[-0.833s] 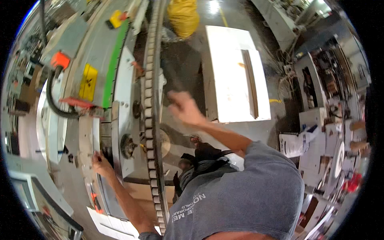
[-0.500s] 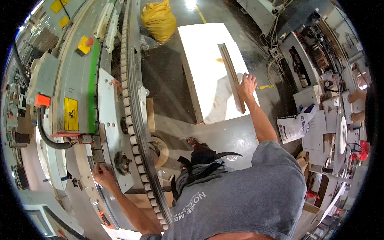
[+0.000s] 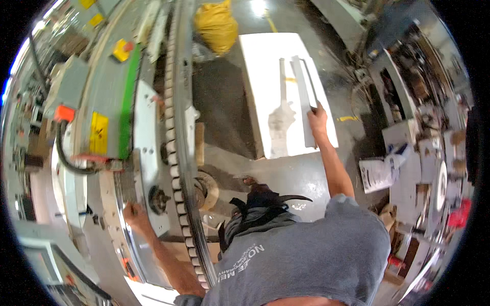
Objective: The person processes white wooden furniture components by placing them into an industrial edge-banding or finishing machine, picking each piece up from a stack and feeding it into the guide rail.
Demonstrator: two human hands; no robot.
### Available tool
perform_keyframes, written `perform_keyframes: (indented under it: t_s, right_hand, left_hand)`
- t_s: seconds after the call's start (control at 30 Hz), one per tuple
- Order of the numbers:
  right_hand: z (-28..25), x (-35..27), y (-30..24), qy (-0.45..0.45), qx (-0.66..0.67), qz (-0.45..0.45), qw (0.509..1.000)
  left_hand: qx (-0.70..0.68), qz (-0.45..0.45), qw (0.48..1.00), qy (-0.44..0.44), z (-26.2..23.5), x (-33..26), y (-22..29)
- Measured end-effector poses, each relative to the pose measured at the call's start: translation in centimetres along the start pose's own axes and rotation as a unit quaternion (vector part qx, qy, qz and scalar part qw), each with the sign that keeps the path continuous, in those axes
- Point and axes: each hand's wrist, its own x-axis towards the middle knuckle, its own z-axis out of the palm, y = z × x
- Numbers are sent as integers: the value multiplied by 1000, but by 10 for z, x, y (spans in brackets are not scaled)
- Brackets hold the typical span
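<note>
A long, narrow strip (image 3: 302, 86) is gripped near its lower end by my right hand (image 3: 317, 122), whose fingers are closed around its side. The strip is tilted above a white board-topped block (image 3: 263, 56), and its shadow falls to the left on the white surface. At the left, my left hand (image 3: 137, 217) is by the metal rail at the end of the green-and-grey machine (image 3: 109, 92). Its fingers are curled together and slightly blurred; whatever may be in them is hidden.
A conveyor chain of pale rollers (image 3: 172, 122) runs between the machine and the block. A yellow sack (image 3: 217, 28) lies at the far end. On the right are a white bag (image 3: 380, 171) and a cluttered equipment bench (image 3: 403, 135). Orange-handled cutters (image 3: 130, 270) lie by the rail.
My right hand has closed on the strip, which has been turned and raised off the white surface. The whole view has shifted slightly. My left hand stays by the rail.
</note>
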Motion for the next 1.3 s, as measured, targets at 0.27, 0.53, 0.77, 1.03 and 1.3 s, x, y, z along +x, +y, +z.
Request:
perform_keyframes:
  t_s: [0.27, 0.53, 0.77, 1.03, 1.3]
  right_hand:
    - [107, -189, -144, -232, 344, 5, 910]
    - [183, -364, -215, -558, 355, 32, 750]
    - [246, -442, -228, -726, 210, -80, 650]
    - [318, -483, -266, -740, 207, -111, 630]
    - [363, -504, -268, -725, 293, -55, 620]
  left_hand:
    - [-43, 328, 928, -173, 7, -96, 235]
    - [20, 148, 982, -113, -95, -140, 138]
    - [106, 48, 993, -29, -208, -195, 36]
    - [137, 92, 986, 21, -221, -179, -52]
    - [216, 52, 960, 172, -230, -178, -60]
